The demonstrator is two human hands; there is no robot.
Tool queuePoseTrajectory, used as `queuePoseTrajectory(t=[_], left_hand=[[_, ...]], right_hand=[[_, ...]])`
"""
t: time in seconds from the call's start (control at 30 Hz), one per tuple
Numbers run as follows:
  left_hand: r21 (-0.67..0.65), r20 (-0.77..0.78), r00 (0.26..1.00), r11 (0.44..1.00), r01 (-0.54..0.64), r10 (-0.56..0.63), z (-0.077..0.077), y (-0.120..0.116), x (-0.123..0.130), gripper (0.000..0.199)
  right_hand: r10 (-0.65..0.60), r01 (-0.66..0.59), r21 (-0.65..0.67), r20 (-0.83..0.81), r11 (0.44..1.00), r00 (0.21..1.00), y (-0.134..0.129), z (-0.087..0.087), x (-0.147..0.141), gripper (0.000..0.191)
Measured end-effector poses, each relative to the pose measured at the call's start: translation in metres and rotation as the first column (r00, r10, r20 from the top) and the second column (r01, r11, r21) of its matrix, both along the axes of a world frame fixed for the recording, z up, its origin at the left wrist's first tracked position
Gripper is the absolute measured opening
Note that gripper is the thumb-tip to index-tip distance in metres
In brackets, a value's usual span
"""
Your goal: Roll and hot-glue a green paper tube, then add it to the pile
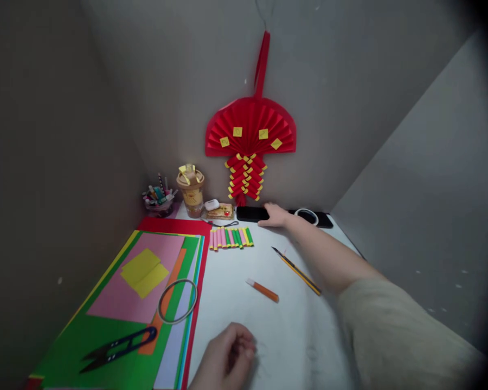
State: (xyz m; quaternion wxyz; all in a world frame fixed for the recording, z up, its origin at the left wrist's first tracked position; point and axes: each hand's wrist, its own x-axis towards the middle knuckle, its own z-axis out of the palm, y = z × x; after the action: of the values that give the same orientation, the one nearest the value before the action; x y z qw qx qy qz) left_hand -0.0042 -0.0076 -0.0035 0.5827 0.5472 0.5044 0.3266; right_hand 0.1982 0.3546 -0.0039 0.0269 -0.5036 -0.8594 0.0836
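At the back of the table, my right hand (275, 215) is on the right end of a black phone (250, 214), thumb at its front edge and fingers over the far side. My left hand (230, 355) is low in front over the white tabletop, its fingers curled in and nothing visible in them. Between the two hands lie an orange-handled pen-like tool (263, 291) and a yellow-and-black pencil-like tool (296, 271). A row of small pink, green and yellow paper rolls (231, 238) sits left of my right hand.
Coloured paper sheets (117, 341) cover the left side, with black thread snips (120, 346), a tape ring (178, 301) and yellow paper (144, 272) on top. Behind stand a pen holder (160, 205) and a lidded cup (192, 195). A red paper fan ornament (250, 122) hangs on the wall.
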Motion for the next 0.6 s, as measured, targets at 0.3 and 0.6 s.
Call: queuePoseTrajectory(t=[0.3, 0.6], left_hand=[[0.067, -0.110, 0.994, 0.998, 0.020, -0.012, 0.002, -0.004, 0.000, 0.014], [0.100, -0.179, 0.984, 0.994, 0.042, -0.024, 0.007, -0.006, 0.000, 0.014]], right_hand=[[-0.052, 0.057, -0.096, 0.051, 0.994, 0.997, 0.006, -0.006, -0.018, 0.082], [-0.091, 0.093, -0.202, 0.020, 0.975, 0.996, 0.011, -0.002, -0.026, 0.094]])
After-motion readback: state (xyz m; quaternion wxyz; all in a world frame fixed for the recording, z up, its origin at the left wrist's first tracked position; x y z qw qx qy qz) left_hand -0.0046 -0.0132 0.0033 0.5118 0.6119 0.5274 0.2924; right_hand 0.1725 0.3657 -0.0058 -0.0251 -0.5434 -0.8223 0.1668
